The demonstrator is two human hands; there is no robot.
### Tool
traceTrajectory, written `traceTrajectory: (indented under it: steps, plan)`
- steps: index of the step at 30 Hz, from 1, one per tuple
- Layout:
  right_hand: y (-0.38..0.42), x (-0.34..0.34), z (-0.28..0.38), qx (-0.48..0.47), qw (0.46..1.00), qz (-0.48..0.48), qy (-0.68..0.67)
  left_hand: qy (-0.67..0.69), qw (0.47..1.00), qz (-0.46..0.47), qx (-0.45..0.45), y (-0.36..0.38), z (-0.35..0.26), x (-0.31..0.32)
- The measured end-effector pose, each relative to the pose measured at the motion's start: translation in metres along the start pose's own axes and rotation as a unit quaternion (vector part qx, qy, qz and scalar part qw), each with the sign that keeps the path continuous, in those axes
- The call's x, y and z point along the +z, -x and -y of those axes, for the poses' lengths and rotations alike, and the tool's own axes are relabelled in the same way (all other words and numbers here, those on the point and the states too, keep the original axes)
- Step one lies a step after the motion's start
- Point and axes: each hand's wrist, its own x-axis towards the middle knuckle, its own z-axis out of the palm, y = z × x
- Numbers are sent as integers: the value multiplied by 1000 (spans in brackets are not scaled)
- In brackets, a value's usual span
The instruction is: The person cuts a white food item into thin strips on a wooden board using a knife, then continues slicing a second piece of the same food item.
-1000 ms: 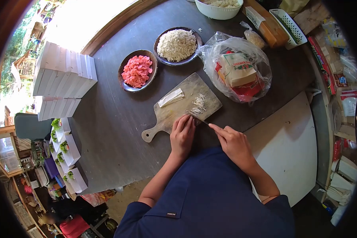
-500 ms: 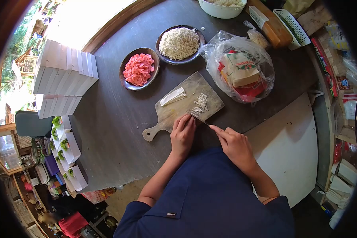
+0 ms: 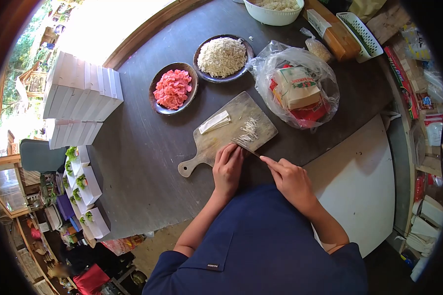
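A wooden cutting board (image 3: 206, 147) lies at an angle on the dark table in front of me. My right hand (image 3: 291, 183) is closed around a knife (image 3: 247, 149), its blade reaching left to the board's near edge. There my left hand (image 3: 227, 169) has its fingers curled together beside the blade tip; whatever they press on is hidden beneath them. Thin white shreds (image 3: 249, 130) lie loose just beyond the blade. Farther up the board rests a small stack of flat, pale strips (image 3: 214, 122).
Beyond the board stand a bowl of pink slices (image 3: 172, 89) and a bowl of white shreds (image 3: 221, 57). A clear plastic bag (image 3: 298, 91) with packets sits at right. White boxes (image 3: 83, 93) are stacked at left, near open boxes with greens (image 3: 88, 184). A white basket (image 3: 273, 14) stands at the back.
The view has shifted very slightly. Both hands and the knife stay in nearly the same place on the board.
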Motion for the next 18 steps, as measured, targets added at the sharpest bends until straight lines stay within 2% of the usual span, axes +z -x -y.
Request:
traceTrajectory:
  steps: [5, 18]
  plan:
    - [-3, -3, 0, -8, 1000, -16, -13, -46, 998, 7, 32, -2, -2, -2]
    - [1, -4, 2, 3, 1000, 1, -16, -51, 998, 2, 21, 0, 1, -1]
